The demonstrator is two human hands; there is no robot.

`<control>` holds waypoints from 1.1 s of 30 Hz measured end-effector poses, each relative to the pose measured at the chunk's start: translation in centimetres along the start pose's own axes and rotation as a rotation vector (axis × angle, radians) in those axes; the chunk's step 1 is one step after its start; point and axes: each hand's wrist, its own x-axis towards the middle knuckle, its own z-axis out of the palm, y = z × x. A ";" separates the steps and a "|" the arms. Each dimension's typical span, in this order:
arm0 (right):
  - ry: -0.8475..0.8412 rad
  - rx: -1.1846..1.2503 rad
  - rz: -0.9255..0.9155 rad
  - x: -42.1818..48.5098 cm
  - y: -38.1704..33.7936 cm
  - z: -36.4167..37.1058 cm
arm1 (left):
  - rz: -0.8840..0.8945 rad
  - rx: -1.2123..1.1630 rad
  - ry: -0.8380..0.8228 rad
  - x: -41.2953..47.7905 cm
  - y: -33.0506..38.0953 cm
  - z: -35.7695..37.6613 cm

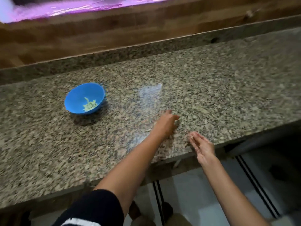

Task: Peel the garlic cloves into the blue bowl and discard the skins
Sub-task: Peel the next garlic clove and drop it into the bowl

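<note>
The blue bowl [74, 99] stands on the granite counter [228, 88] at the left, with several pale peeled garlic cloves [89, 105] in its bottom. My left hand [166, 123] reaches across the counter, back up, fingers spread low on a clear plastic sheet [150, 95]. A small pale scrap [148, 130], skin or clove, lies beside its wrist. My right hand [202, 146] hovers at the counter's front edge, fingers straight, with a tiny bit of skin [191, 136] at its fingertips. The view is blurred by motion.
A wooden ledge [114, 35] runs along the back of the counter, with a pink-lit surface [68, 8] above it. Below the front edge are a pale tiled floor and dark floor tracks [257, 181].
</note>
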 end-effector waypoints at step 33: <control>-1.102 -1.366 0.911 -46.8 56.6 0.6 | -0.960 -1.654 2.620 -81.5 -17.9 6.5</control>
